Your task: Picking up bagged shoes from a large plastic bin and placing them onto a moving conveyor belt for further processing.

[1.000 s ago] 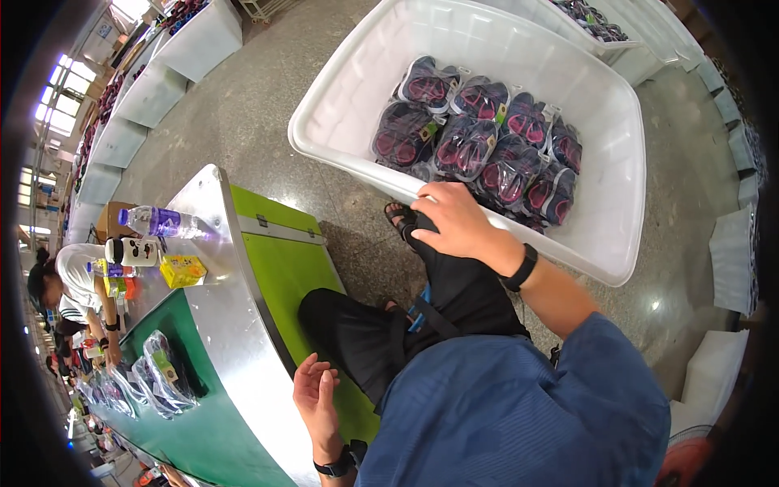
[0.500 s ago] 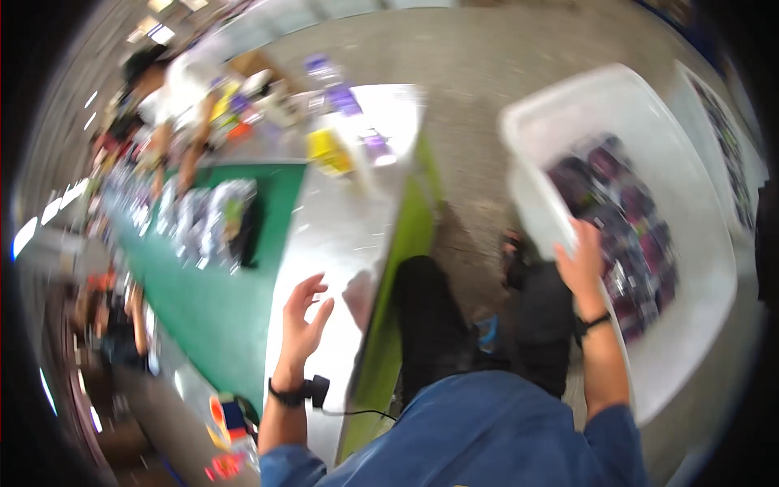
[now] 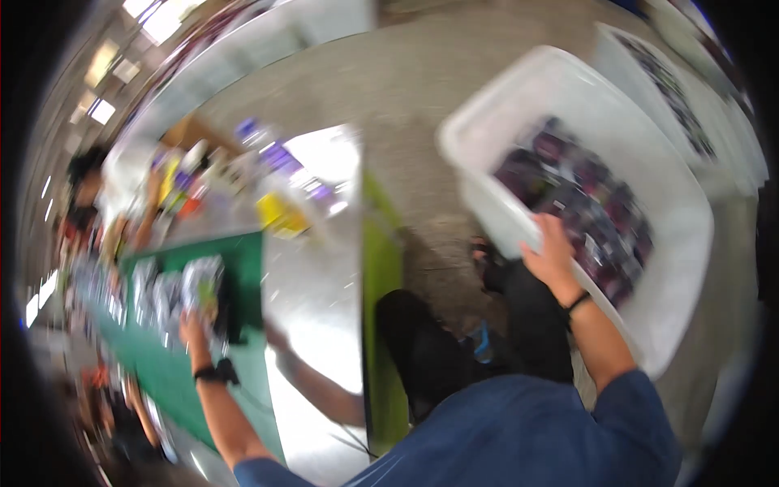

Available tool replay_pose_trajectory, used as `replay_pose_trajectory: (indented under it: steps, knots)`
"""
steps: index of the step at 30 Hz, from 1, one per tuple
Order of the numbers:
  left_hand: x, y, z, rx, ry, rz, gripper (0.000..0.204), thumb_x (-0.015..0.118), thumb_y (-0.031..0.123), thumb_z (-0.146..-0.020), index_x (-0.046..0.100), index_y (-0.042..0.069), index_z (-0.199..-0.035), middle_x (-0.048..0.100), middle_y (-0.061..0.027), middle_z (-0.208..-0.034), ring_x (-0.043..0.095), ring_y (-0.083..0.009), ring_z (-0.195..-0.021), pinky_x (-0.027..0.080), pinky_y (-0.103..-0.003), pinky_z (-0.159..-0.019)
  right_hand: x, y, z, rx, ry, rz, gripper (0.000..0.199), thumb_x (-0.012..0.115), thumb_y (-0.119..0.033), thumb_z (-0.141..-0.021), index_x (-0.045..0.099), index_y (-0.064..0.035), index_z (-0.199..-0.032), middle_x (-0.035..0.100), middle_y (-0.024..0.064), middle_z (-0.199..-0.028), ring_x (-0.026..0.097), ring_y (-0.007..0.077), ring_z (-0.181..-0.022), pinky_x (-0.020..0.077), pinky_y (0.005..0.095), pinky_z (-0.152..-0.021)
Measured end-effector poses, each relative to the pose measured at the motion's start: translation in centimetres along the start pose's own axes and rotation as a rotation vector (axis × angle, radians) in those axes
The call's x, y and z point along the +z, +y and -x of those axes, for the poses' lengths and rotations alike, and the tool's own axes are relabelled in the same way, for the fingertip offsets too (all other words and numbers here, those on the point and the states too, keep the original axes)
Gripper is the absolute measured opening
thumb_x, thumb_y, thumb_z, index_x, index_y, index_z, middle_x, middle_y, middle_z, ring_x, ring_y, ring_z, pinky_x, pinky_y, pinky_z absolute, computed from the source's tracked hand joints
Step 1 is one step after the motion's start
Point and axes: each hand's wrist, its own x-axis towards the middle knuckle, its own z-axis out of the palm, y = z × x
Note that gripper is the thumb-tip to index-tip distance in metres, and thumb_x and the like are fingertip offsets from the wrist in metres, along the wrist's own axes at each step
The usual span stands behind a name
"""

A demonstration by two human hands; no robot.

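Note:
My left hand [image 3: 195,331] reaches over the green belt surface [image 3: 247,381] to the near edge of some clear plastic-wrapped packs [image 3: 203,284] with dark contents. Its fingers are smeared by motion, so whether they grip a pack cannot be made out. On the right, my right hand [image 3: 553,253] rests at the near rim of a large white bin [image 3: 682,268], thumb apart from the fingers, with no pack seen in it. Inside that bin lie several dark purple packs in clear wrap [image 3: 580,195].
A shiny metal tabletop [image 3: 312,268] with a green side borders the belt. It carries a yellow block-shaped item [image 3: 280,215] and a clear bottle with purple parts [image 3: 280,158]. Another white bin [image 3: 649,89] stands behind at right. A person [image 3: 126,183] works at the far left.
My left hand has moved left and down, from over the metal tabletop to the wrapped packs. My right hand has settled at the bin's rim. The whole view has turned and shifted.

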Motion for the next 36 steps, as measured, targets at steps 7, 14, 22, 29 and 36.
replay_pose_trajectory:
  steps: [7, 14, 22, 29, 36]
  knots:
    - [8.2, 11.1, 9.2, 0.327, 0.042, -0.885, 0.056, 0.057, 0.049, -0.105, 0.071, 0.001, -0.132, 0.075, -0.0255, -0.111, 0.072, -0.0436, -0.103, 0.054, -0.052, -0.09, -0.8, 0.3, 1.3, 0.07, -0.006, 0.132, 0.061, 0.081, -0.031, -0.086, 0.056, -0.0099, -0.138, 0.056, 0.0125, -0.127, 0.063, 0.0349, -0.112, 0.0538, 0.0471, -0.091]
    - [2.9, 14.7, 8.2, 0.601, 0.394, -0.988, 0.061, 0.071, 0.043, -0.101, 0.062, 0.002, -0.145, 0.064, -0.0243, -0.143, 0.06, -0.0421, -0.131, 0.044, -0.046, -0.113, -0.5, 1.6, 2.1, 0.044, 0.028, 0.164, 0.06, 0.078, -0.032, -0.089, 0.057, -0.0088, -0.14, 0.054, 0.0123, -0.127, 0.063, 0.034, -0.112, 0.0537, 0.0473, -0.092]
    - [0.5, -0.9, 0.4, -0.058, -0.249, 0.057, 0.055, 0.076, 0.047, -0.095, 0.068, 0.003, -0.127, 0.071, -0.0101, -0.108, 0.065, -0.0183, -0.079, 0.049, -0.034, -0.057, 0.3, 1.4, 1.7, 0.034, -0.027, 0.119, 0.063, 0.078, -0.033, -0.089, 0.054, -0.0083, -0.142, 0.051, 0.0122, -0.123, 0.061, 0.0345, -0.112, 0.0533, 0.048, -0.093]
    - [1.1, 5.5, 4.4, -0.454, -0.206, -0.037, 0.11, 0.083, 0.054, -0.087, 0.023, 0.012, -0.17, 0.067, -0.0089, -0.124, 0.064, -0.0153, -0.071, 0.033, -0.025, -0.043, 0.4, 1.8, 1.9, 0.033, -0.042, 0.127, 0.063, 0.076, -0.035, -0.092, 0.054, -0.0075, -0.143, 0.05, 0.0131, -0.125, 0.062, 0.0333, -0.111, 0.055, 0.0471, -0.091]
    - [3.5, 5.6, 11.5, -0.433, -0.07, 0.164, 0.058, 0.073, 0.066, -0.09, 0.065, 0.009, -0.09, 0.056, -0.0004, -0.068, 0.042, -0.0118, -0.049, 0.028, -0.029, -0.044, 0.4, 2.1, 2.3, 0.047, -0.014, 0.109, 0.062, 0.079, -0.032, -0.089, 0.056, -0.008, -0.141, 0.052, 0.0121, -0.125, 0.062, 0.0341, -0.11, 0.0544, 0.0469, -0.092]
